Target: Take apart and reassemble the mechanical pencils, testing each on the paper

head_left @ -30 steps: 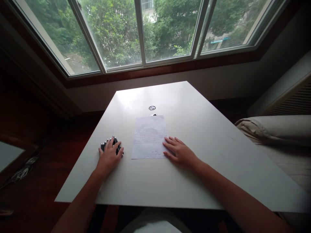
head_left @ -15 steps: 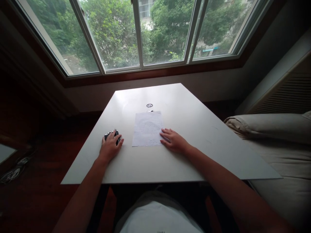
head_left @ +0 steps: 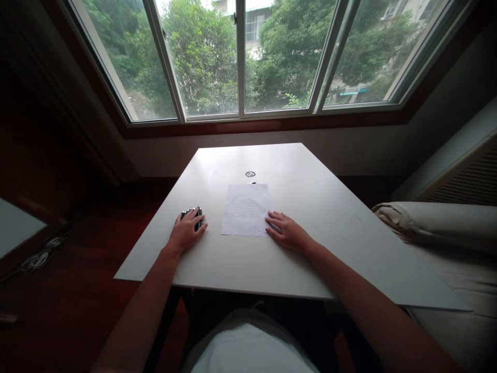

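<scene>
A written sheet of paper [head_left: 246, 209] lies in the middle of a white table [head_left: 330, 217]. My right hand [head_left: 288, 233] rests flat with fingers spread, its fingertips on the sheet's lower right corner. My left hand [head_left: 186, 232] lies fingers spread over a bundle of dark pens [head_left: 193, 213] to the left of the sheet. The pens' silver tips show past my fingertips. A small round dark object [head_left: 250, 174] sits just beyond the sheet's far edge.
A wide window [head_left: 240, 57] with trees outside runs behind the table. A beige cushion or bedding [head_left: 435, 220] lies to the right. Dark wooden floor [head_left: 70, 290] with cables [head_left: 37, 259] is at the left. My white-clothed lap [head_left: 248, 347] is under the table's near edge.
The view has pulled back and shifted, so the table looks smaller and farther. Both hands stay where they were on the pens and the sheet.
</scene>
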Available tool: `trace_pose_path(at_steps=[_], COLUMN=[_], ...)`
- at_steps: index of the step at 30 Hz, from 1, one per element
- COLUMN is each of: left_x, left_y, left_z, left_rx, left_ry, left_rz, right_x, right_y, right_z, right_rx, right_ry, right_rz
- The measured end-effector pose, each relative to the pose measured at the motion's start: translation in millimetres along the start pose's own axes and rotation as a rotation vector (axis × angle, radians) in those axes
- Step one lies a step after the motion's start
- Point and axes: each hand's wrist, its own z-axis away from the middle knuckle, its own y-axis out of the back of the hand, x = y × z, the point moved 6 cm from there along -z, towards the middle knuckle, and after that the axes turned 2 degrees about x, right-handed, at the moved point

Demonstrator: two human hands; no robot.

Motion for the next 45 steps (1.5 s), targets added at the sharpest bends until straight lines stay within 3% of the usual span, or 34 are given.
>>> trace_pose_path(at_steps=[9,16,25,34,45], left_x=[0,-12,-11,-11,-4], left_y=[-0.6,1.2,-9.7,-2.4,-18.4], left_z=[-1,0,1,-4,-11], left_rx=[0.048,0.132,-0.026,0.057,-0.05], left_ry=[0.07,0.173,0.188,0.181,0.134], left_rz=[-0.036,-0.034,0.016,0.018,-0.047], right_x=[2,7,12,10,8], right_y=[0,-3,-8,-6,-2], right_z=[1,2,1,1,1], right_rx=[-0.029,-0.01,-0.015,0.001,0.032], right_ry=[-0.03,-0.045,-0.061,-0.066,-0.049], right_rz=[-0.017,-0.02,-0.038,-0.039,-0.052])
